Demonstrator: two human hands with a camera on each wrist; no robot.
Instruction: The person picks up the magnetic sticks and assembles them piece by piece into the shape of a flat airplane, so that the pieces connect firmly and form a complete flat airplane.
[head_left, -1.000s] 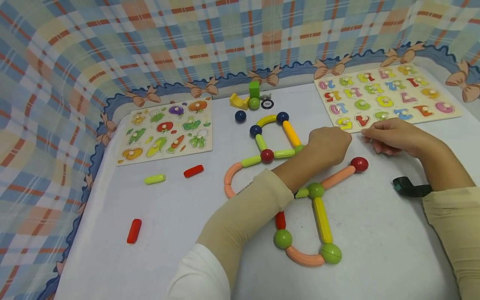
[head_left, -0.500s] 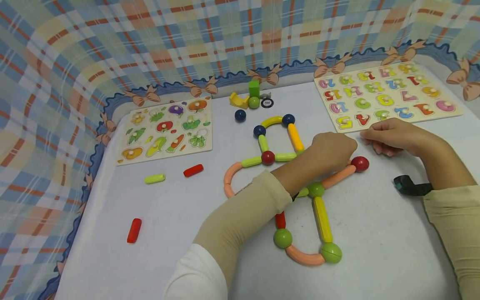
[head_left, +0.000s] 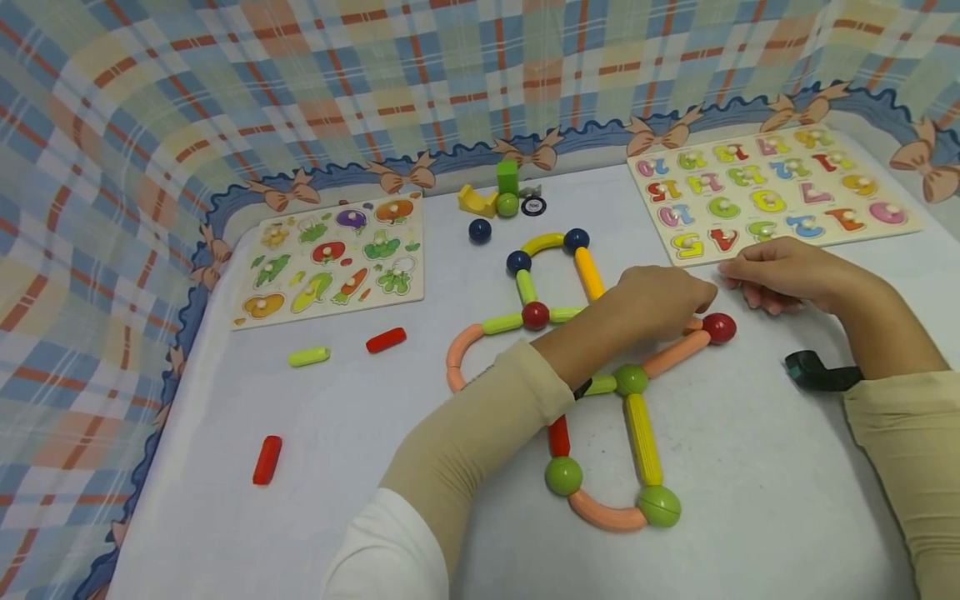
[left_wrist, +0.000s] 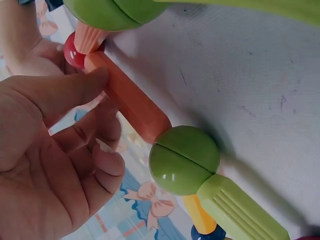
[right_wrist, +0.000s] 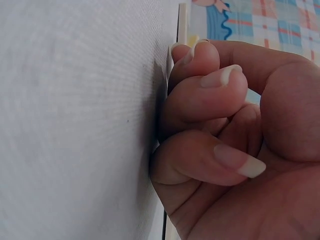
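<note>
My left hand [head_left: 660, 300] pinches a salmon-pink magnetic rod [left_wrist: 135, 105] between thumb and fingers. One end of this rod meets a green ball [left_wrist: 184, 160]; its other end is beside the red ball [head_left: 719, 328], and I cannot tell whether they touch. A second pink rod [head_left: 677, 353] joins that red ball to another green ball [head_left: 632, 380]. These belong to a flat outline of rods and balls, partly hidden under my left forearm. My right hand [head_left: 787, 271] rests on the table, fingers loosely curled, holding nothing.
A vegetable puzzle board [head_left: 330, 262] lies at left, a number puzzle board [head_left: 772, 196] at back right. Loose red rods [head_left: 386, 340] and a light green rod [head_left: 309, 357] lie at left. A dark blue ball [head_left: 480, 231] and small blocks [head_left: 507, 177] stand at the back.
My left hand has shifted slightly right and toward me. The blue balls, yellow arc and rods at the outline's top have shifted slightly right. My right hand stays in place.
</note>
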